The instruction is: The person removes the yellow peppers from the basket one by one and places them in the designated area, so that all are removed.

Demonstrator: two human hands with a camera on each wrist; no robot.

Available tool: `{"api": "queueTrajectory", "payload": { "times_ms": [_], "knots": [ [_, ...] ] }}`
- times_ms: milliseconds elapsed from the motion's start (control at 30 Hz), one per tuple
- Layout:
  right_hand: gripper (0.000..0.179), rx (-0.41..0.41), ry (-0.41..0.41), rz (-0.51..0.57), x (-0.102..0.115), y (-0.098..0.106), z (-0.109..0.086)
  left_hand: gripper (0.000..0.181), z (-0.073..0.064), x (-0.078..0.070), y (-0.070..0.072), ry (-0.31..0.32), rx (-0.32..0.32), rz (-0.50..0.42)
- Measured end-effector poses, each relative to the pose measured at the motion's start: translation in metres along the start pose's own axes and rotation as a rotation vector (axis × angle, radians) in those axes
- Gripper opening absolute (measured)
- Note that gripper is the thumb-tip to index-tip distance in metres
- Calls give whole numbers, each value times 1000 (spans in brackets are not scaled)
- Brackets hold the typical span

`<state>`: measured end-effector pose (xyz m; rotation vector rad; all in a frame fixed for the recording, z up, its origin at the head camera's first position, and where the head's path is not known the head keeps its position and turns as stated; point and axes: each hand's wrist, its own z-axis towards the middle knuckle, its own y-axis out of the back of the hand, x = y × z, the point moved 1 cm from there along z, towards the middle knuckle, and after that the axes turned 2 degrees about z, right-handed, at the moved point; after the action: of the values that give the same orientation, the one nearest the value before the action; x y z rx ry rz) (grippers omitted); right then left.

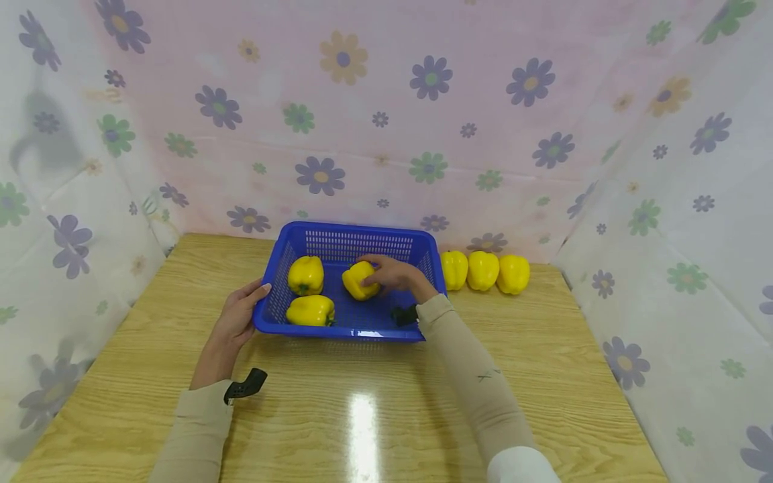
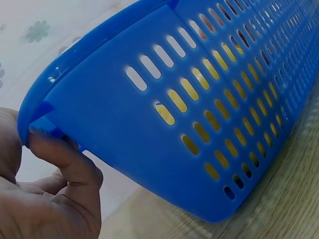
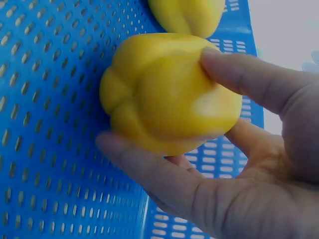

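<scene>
A: Starting at the left of the head view, what is there?

B: The left hand [image 1: 237, 317] sits at the lower left of the blue basket [image 1: 352, 327], gripping its rim; in the left wrist view the thumb [image 2: 62, 157] presses under the rim while the fingers wrap over it, so that grip is holding the basket's edge.

A: And inside the basket?

B: Two yellow peppers lie on the left side, one at the back [image 1: 305, 275] and one nearer the front [image 1: 311, 310]. Just right of them, near the middle, a third pepper [image 1: 359, 280] is in the right hand [image 1: 395, 273].

A: How is that hand holding it?

B: The right wrist view shows the thumb on top and the fingers [image 3: 149, 172] curled beneath, the pepper [image 3: 169, 92] clasped between them just above the basket floor. The grip is closed round the pepper.

A: Further right?

B: Three more yellow peppers [image 1: 482, 270] stand in a row on the wooden counter [image 1: 543, 376], just beside the basket's right wall, against the flowered cloth backdrop [image 1: 386, 121]
</scene>
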<state>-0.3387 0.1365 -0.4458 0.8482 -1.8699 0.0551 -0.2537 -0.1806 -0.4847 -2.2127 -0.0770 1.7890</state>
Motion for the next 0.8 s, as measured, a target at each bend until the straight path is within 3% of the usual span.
{"api": "queueTrajectory", "payload": {
  "times_ms": [233,567,800],
  "knots": [
    [68,20,14,6,-1,2,-2,71,0,1,1,-18,3,-3],
    [52,-68,30,-33,-3,0,-2,69,0,2,1,-24,3,-16],
    [51,-79,49,-99,-8,3,1,68,0,2,0,-16,-10,-20]
  ]
}}
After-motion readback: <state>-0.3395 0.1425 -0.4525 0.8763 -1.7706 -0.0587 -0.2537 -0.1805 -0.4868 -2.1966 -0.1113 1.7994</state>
